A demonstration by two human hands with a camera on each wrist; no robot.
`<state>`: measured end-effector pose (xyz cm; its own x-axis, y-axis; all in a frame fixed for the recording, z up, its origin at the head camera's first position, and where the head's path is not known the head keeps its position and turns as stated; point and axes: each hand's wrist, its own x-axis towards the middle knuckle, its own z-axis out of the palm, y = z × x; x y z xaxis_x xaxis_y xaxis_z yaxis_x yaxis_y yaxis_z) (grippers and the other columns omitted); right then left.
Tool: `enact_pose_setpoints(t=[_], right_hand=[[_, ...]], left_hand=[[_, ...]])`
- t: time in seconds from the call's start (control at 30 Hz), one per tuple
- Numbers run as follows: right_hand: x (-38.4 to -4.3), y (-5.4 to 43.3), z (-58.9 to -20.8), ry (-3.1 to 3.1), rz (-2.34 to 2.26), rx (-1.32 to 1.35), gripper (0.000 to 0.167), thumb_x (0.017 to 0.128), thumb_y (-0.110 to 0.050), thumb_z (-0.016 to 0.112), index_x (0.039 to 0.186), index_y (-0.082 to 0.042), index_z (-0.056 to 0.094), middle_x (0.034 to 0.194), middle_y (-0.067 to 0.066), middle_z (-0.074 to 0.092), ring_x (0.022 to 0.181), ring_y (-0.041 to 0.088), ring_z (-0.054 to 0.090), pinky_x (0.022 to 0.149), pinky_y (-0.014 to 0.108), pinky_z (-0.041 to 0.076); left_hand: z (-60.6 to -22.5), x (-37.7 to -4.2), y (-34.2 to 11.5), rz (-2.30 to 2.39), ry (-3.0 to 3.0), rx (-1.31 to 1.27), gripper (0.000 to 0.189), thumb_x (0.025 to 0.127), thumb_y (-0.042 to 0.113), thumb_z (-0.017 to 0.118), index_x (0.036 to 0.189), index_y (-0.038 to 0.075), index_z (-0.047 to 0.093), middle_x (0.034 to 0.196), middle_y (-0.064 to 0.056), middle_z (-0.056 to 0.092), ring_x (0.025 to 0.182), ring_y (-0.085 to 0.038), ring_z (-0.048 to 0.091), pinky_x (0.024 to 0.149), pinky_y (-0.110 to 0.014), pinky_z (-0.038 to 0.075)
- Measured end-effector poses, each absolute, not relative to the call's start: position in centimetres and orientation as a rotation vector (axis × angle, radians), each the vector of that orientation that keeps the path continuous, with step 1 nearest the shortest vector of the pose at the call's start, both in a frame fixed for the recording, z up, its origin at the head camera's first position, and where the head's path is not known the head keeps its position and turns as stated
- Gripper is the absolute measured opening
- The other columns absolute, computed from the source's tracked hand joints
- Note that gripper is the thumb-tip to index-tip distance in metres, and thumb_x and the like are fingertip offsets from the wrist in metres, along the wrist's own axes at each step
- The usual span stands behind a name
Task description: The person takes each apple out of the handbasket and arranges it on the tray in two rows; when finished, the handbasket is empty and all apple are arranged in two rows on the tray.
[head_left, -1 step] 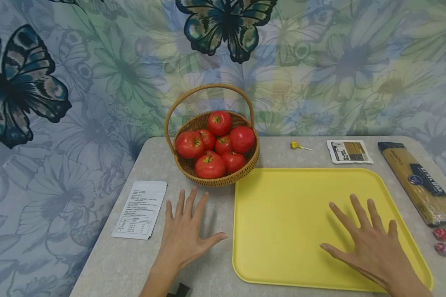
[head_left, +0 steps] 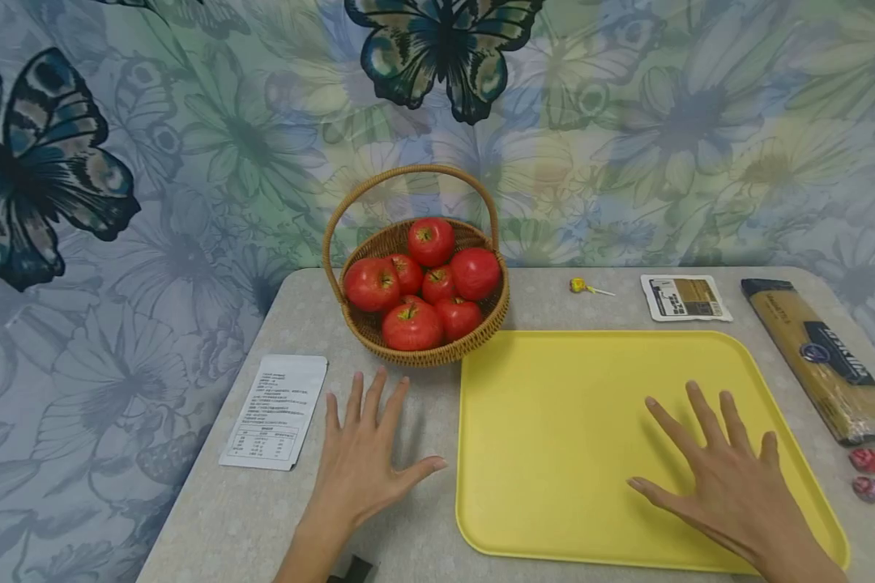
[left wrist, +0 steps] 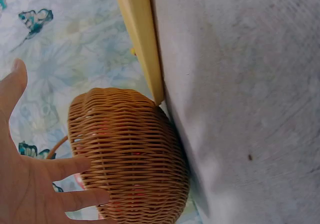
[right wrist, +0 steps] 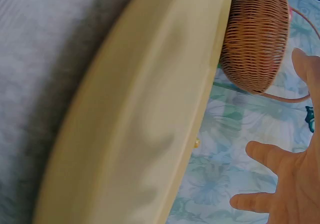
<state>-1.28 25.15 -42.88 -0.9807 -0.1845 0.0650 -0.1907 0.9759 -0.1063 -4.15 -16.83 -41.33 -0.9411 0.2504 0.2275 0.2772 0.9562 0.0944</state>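
Observation:
My left hand is spread with straight fingers above the table, between a white printed packet and a yellow tray. It holds nothing. Just beyond its fingertips stands a wicker basket with an arched handle, filled with several red apples. The left wrist view shows the woven side of the basket past the fingers. Over the right part of the tray hovers my right hand, fingers spread and holding nothing. Its shadow falls on the tray in the right wrist view.
Behind the tray lie a yellow lollipop and a small white-and-brown packet. A long brown package lies along the right, with a red lollipop and a purple lollipop in front. A butterfly-patterned wall covering rises behind the table.

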Motion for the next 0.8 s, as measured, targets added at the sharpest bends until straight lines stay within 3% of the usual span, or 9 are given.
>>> enact_pose_setpoints(t=[0.27,0.43,0.57,0.8], right_hand=[[-1.5,25.3,-43.0,-3.038,0.21,0.321,0.101,0.072,-0.076,0.066,0.155,-0.037,0.023,0.161,0.02,0.018,0.141,0.057,0.019,0.084,0.087,0.025],[-2.7,24.5,-41.5,-2.982,0.313,0.435,0.099,0.073,-0.071,0.07,0.155,-0.036,0.025,0.162,0.018,0.018,0.141,0.055,0.022,0.084,0.083,0.032],[-4.8,22.9,-39.2,-2.913,0.463,0.603,0.097,0.074,-0.063,0.075,0.154,-0.034,0.029,0.161,0.015,0.022,0.14,0.051,0.029,0.09,0.075,0.037],[-10.4,17.7,-36.3,-2.723,0.803,0.976,0.078,0.082,-0.041,0.079,0.148,-0.027,0.041,0.155,0.007,0.036,0.134,0.036,0.044,0.09,0.056,0.052]], left_hand=[[-41.4,-4.2,-17.1,-0.218,-2.879,-0.388,0.103,0.071,0.083,0.058,0.15,0.02,0.038,0.156,-0.016,0.033,0.145,-0.045,0.026,0.111,-0.073,0.02],[-41.0,-4.8,-17.7,-0.472,-2.774,-0.3,0.093,0.074,0.065,0.073,0.145,0.012,0.043,0.15,-0.018,0.041,0.138,-0.043,0.039,0.107,-0.067,0.034],[-40.5,-6.0,-17.9,-0.844,-2.625,-0.188,0.095,0.076,0.047,0.082,0.149,0.007,0.035,0.154,-0.018,0.032,0.138,-0.039,0.038,0.104,-0.063,0.041],[-40.2,-9.2,-17.5,-1.267,-2.513,-0.002,0.109,0.075,0.044,0.084,0.156,0.015,0.017,0.163,-0.012,0.005,0.148,-0.031,0.02,0.106,-0.052,0.044]])
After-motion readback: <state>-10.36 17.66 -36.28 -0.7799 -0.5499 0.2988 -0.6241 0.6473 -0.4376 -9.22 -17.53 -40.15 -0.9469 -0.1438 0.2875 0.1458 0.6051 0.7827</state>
